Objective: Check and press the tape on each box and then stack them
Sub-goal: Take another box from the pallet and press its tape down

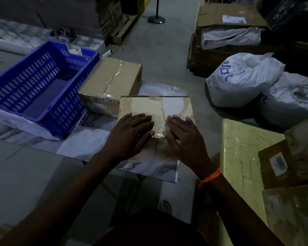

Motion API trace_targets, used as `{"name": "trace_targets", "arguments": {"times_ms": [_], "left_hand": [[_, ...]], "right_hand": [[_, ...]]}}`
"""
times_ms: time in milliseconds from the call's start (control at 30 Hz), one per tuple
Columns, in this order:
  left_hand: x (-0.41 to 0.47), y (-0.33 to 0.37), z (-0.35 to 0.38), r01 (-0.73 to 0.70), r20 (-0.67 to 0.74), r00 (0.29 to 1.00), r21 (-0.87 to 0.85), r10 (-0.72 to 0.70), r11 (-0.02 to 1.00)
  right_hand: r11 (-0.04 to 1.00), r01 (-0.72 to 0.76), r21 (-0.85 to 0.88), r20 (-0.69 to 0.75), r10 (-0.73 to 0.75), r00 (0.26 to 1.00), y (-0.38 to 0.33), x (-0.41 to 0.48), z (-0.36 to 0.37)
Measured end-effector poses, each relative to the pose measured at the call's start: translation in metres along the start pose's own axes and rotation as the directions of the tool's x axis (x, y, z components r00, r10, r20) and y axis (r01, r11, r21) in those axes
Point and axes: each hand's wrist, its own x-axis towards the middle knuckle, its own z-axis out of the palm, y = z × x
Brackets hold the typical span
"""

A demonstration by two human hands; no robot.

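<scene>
Dim warehouse floor [158, 55] carries the work, with a printed sheet [89, 144] spread on it. On that sheet sits the near box [155, 107], a flat carton sealed with clear tape [157, 128] that shines across its top. Just behind it to the left stands a taller taped box [110, 80], beside a blue crate [37, 82]. White sacks [242, 79] and a yellow wrapped carton [242, 153] lie off to the right.

The task looks to be at its pressing step. Nothing is stacked: the two boxes stand side by side, neither on the other. Whether the taller box has been checked cannot be told from here. Finishing this seal and all the stacking seem to be left.

Both arms reach forward and down from the bottom of the view. The left hand [132, 134] and the right hand [183, 137] lie palm down on the near edge of the box top, thumbs turned inward and nearly meeting over the tape. The left fingers [140, 118] and right fingers [174, 121] are straight and held close together, flat on the surface, gripping nothing. An orange band [211, 176] circles the right wrist.
</scene>
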Motion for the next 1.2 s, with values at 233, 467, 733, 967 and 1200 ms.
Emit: {"name": "trace_targets", "arguments": {"times_ms": [233,467,733,967,1200], "left_hand": [[-0.034,-0.011,0.013,0.018,-0.069,0.997,-0.042,-0.021,0.999],[-0.023,-0.001,0.019,0.144,-0.183,0.967,-0.186,-0.178,0.972],[-0.012,-0.009,0.005,0.553,0.013,0.708,-0.632,-0.706,0.543],[-0.011,-0.013,-0.027,0.742,0.554,0.576,-0.662,-0.601,0.102],[0.013,-0.002,-0.021,0.616,0.365,0.715,-0.732,-0.597,0.291]], "right_hand": [[0.998,0.014,-0.065,-0.1,-0.021,0.995,-0.001,-0.03,0.003],[0.999,-0.039,0.013,-0.133,0.041,0.99,0.005,-0.021,0.006],[0.597,-0.667,0.446,0.086,0.713,0.696,0.01,0.003,-0.014],[0.112,-0.883,0.455,0.757,0.474,0.45,0.033,0.004,-0.03],[0.133,-0.773,0.621,0.609,0.538,0.582,0.05,-0.003,-0.032]]}}
